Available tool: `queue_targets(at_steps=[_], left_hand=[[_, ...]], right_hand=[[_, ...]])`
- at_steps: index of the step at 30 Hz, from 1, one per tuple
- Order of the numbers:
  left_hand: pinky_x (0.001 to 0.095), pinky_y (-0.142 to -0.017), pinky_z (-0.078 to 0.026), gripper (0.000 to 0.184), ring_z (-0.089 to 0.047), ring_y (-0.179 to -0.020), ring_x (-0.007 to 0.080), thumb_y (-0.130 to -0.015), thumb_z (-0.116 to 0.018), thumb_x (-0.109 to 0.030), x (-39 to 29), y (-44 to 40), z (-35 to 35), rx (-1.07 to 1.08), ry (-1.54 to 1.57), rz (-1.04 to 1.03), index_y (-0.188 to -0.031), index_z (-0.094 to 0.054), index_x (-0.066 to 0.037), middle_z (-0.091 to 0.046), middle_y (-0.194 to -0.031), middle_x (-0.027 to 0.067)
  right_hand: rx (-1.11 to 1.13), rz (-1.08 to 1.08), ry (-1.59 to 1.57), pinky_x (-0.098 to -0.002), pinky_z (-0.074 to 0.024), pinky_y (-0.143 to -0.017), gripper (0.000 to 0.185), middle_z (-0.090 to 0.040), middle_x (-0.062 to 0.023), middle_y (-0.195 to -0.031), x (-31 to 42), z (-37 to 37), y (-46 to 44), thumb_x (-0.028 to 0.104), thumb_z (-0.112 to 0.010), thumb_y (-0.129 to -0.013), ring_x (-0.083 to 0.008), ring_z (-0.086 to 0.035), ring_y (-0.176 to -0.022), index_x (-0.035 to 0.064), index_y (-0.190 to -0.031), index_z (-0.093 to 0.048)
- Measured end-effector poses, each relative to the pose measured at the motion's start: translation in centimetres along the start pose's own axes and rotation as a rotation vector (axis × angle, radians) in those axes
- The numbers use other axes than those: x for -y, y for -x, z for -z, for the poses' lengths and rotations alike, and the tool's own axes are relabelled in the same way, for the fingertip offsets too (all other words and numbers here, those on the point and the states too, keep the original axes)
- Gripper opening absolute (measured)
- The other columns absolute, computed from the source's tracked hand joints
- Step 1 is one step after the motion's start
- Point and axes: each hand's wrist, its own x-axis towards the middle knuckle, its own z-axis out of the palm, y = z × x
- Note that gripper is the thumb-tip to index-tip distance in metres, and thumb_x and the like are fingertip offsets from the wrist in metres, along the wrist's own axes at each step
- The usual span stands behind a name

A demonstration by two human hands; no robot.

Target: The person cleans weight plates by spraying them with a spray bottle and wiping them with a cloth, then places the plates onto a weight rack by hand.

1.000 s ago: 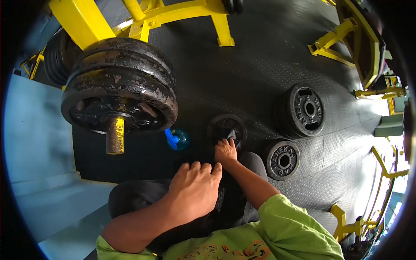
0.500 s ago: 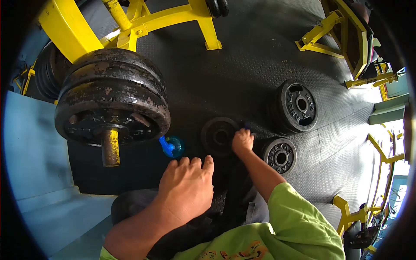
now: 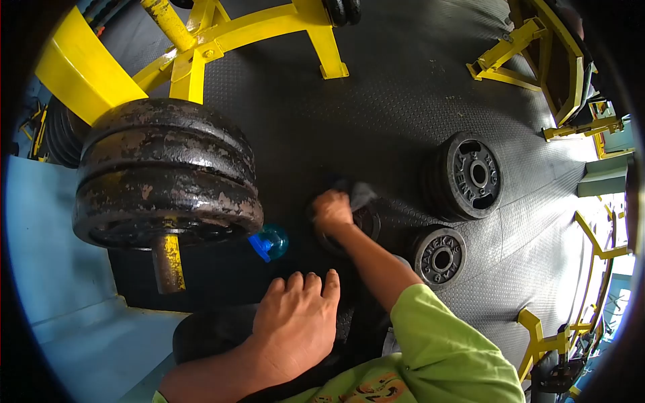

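Note:
My right hand (image 3: 332, 209) is closed on a dark cloth (image 3: 361, 194), blurred by motion, over the far left part of a black weight plate (image 3: 367, 225) lying on the floor. My left hand (image 3: 295, 326) hovers above my lap, back up, its fingers curled at the tips; nothing shows in it. Beyond it lies a clear bottle with a blue top (image 3: 270, 243). To the right of the plate are a smaller plate (image 3: 440, 258) and a stack of larger plates (image 3: 470, 176).
Large worn plates (image 3: 168, 174) sit on a bar end (image 3: 168, 265) of a yellow frame (image 3: 259, 32) at the left. A light blue wall (image 3: 57, 228) borders the far left. More yellow equipment (image 3: 514, 50) stands at the right.
My right hand, with the cloth, went right past the plate's edge, then back left over its far side. My left hand stays over my lap. The view has shifted slightly.

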Motion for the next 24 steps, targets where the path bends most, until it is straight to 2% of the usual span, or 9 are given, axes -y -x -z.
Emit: queue_targets(at_steps=[3,7,11,13,15,17,19,22,24], left_hand=[[0.0382,-0.085,-0.046,0.057,-0.059,-0.102,0.0249,-0.08,-0.065,-0.026,0.2,-0.3,0.7,-0.027,0.008,-0.001,-0.128,-0.05,0.001,-0.062,-0.11,0.0136],[0.0386,-0.084,-0.045,0.056,-0.059,-0.101,0.0254,-0.08,-0.065,-0.026,0.3,0.2,0.5,-0.048,0.018,0.018,-0.127,-0.051,0.001,-0.062,-0.109,0.0136],[0.0388,-0.084,-0.046,0.055,-0.059,-0.1,0.0258,-0.079,-0.065,-0.025,-0.5,0.0,0.6,-0.06,0.01,-0.048,-0.126,-0.053,0.002,-0.063,-0.107,0.0134],[0.0385,-0.084,-0.046,0.056,-0.059,-0.099,0.0256,-0.079,-0.066,-0.026,-0.8,-0.4,0.5,-0.068,-0.008,-0.051,-0.125,-0.053,0.002,-0.063,-0.106,0.0127],[0.04,-0.089,-0.045,0.057,-0.059,-0.102,0.0259,-0.08,-0.065,-0.027,-0.9,-0.6,0.1,-0.06,0.017,-0.024,-0.129,-0.051,0.0,-0.063,-0.106,0.0117],[0.0409,-0.09,-0.044,0.059,-0.059,-0.102,0.027,-0.082,-0.064,-0.028,-0.8,-0.9,0.0,0.021,-0.001,0.011,-0.131,-0.049,-0.001,-0.062,-0.106,0.0128],[0.0413,-0.093,-0.043,0.061,-0.058,-0.106,0.0293,-0.082,-0.064,-0.03,-0.7,-1.5,0.0,0.068,-0.025,0.027,-0.134,-0.047,-0.002,-0.062,-0.11,0.015],[0.0442,-0.097,-0.043,0.059,-0.056,-0.113,0.0339,-0.082,-0.063,-0.03,-0.5,-4.0,-1.8,0.13,-0.019,0.053,-0.131,-0.048,-0.002,-0.06,-0.116,0.0181],[0.0441,-0.092,-0.046,0.038,-0.06,-0.107,0.032,-0.078,-0.061,-0.021,-0.5,-7.6,-4.1,0.106,-0.047,0.01,-0.11,-0.059,-0.001,-0.064,-0.109,0.0176]], right_hand=[[0.149,0.245,-0.065,-0.0399,-0.0345,-0.093,0.028,-0.064,-0.0004,-0.105,1.1,0.7,0.8,0.028,-0.055,-0.08,-0.0208,-0.051,-0.111,0.0143,-0.099,-0.069],[-0.252,-0.265,-0.239,-0.0478,-0.0319,-0.102,0.032,-0.058,-0.003,-0.124,-0.3,0.2,2.3,0.023,-0.059,-0.076,-0.0259,-0.044,-0.125,0.0134,-0.106,-0.067],[-0.084,0.108,-0.166,-0.0469,-0.0276,-0.109,0.038,-0.047,-0.0036,-0.139,1.2,-4.2,8.7,0.02,-0.059,-0.078,-0.0241,-0.036,-0.133,0.0144,-0.115,-0.064],[-0.085,0.354,-0.098,-0.0456,-0.0331,-0.102,0.03,-0.059,-0.002,-0.126,-0.9,-4.0,11.6,0.02,-0.053,-0.083,-0.0229,-0.046,-0.126,0.0115,-0.108,-0.068],[0.311,0.314,0.05,-0.0418,-0.037,-0.096,0.026,-0.068,-0.0019,-0.109,-3.4,-1.4,12.0,0.022,-0.053,-0.084,-0.021,-0.057,-0.111,0.0111,-0.097,-0.072],[0.391,0.139,0.174,-0.0378,-0.041,-0.088,0.024,-0.071,-0.0041,-0.095,-5.9,3.0,12.2,0.023,-0.053,-0.084,-0.0193,-0.063,-0.098,0.0115,-0.089,-0.073],[0.268,-0.074,0.122,-0.0388,-0.0425,-0.089,0.019,-0.071,-0.0053,-0.094,-8.6,4.2,12.3,0.021,-0.057,-0.08,-0.0226,-0.063,-0.099,0.0133,-0.086,-0.074],[-0.246,-0.481,-0.597,-0.0416,-0.0503,-0.083,0.028,-0.071,-0.0115,-0.092,-11.5,5.3,14.7,0.014,-0.059,-0.072,-0.0335,-0.066,-0.087,0.0106,-0.096,-0.073],[-0.498,-0.615,-0.959,-0.0297,-0.0515,-0.072,0.027,-0.07,-0.0141,-0.082,-10.1,9.2,17.3,0.005,-0.058,-0.072,-0.0236,-0.066,-0.076,0.0008,-0.096,-0.07]])
